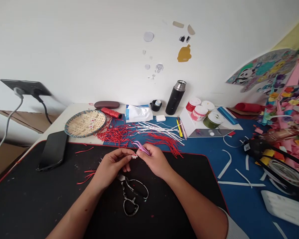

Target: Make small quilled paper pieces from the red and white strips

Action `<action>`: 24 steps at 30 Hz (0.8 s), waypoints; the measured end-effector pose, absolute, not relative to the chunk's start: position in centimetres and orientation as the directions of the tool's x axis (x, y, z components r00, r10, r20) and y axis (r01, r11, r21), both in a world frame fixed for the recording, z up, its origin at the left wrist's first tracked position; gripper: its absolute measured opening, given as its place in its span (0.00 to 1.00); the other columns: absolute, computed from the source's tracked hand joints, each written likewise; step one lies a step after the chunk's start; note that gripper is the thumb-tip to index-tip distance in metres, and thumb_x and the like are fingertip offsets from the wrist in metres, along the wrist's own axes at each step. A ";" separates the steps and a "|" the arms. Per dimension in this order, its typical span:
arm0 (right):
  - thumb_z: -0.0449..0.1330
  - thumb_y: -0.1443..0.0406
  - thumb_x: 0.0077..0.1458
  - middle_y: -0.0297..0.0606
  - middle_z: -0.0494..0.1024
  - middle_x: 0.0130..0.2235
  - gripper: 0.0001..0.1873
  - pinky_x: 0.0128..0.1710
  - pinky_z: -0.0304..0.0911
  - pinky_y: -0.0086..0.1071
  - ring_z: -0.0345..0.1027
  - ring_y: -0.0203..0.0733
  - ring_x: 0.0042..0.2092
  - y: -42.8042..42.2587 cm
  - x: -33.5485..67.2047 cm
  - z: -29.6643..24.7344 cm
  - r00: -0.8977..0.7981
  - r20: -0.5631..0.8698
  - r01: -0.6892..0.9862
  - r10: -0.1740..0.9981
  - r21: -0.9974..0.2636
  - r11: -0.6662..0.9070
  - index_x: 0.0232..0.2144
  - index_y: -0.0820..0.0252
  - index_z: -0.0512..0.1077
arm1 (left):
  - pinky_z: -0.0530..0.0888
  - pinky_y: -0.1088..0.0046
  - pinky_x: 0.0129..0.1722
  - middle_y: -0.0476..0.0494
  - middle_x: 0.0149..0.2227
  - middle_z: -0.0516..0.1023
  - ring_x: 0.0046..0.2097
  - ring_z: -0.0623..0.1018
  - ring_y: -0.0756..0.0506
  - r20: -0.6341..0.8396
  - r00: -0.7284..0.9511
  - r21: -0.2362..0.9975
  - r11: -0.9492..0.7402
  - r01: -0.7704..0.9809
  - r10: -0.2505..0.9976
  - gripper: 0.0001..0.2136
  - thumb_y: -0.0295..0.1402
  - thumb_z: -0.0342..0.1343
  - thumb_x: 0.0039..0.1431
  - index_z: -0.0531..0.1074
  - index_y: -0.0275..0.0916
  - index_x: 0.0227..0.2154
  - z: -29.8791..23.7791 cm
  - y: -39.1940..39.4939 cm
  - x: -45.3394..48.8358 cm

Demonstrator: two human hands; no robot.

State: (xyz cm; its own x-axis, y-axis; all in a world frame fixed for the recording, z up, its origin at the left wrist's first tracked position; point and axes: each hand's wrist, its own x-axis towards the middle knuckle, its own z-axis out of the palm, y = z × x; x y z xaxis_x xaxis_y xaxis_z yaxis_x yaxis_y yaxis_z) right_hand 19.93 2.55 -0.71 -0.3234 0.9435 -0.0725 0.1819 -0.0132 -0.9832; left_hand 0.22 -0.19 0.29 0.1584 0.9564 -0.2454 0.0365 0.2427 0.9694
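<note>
My left hand (117, 162) pinches a small white piece with red on it (134, 155) between thumb and fingertips, too small to make out fully. From the other side, my right hand (153, 160) is closed round slim purple tweezers (142, 147), its fingertips close against the white piece. Whether the tweezer tips touch that piece I cannot tell. Just below both hands, a pair of scissors (132, 194) lies on the black mat (179, 199), its blades partly hidden by my left hand. Beyond the hands lie cut red cords (117, 134) and white cords (161, 131).
A woven basket (86, 123) holding small pieces and a phone (53, 151) are at left. Behind stand a red thread spool (111, 113), a black flask (176, 98) and paint jars (199, 113). Paper strips (241, 184) and a cluttered heap of paper flowers (286, 109) lie right.
</note>
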 end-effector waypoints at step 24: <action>0.60 0.53 0.62 0.28 0.62 0.28 0.16 0.32 0.50 0.32 0.53 0.37 0.31 2.5 19.9 -0.7 -0.329 -0.081 0.178 0.941 -0.984 -0.023 0.31 0.58 0.68 | 0.71 0.78 0.19 0.53 0.31 0.77 0.23 0.72 0.52 -0.137 0.024 0.990 0.138 -0.034 0.990 0.17 0.43 0.71 0.53 0.72 0.41 0.37 -0.3 -0.1 0.9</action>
State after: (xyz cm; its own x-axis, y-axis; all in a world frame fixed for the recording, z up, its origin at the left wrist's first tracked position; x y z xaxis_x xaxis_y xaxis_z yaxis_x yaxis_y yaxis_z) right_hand 19.88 2.51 -0.74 -0.3288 0.9409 -0.0814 0.1784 -0.0227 -0.9837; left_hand 0.89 -0.09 -0.26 0.0243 0.9902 -0.1374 -0.0341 0.1381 0.9898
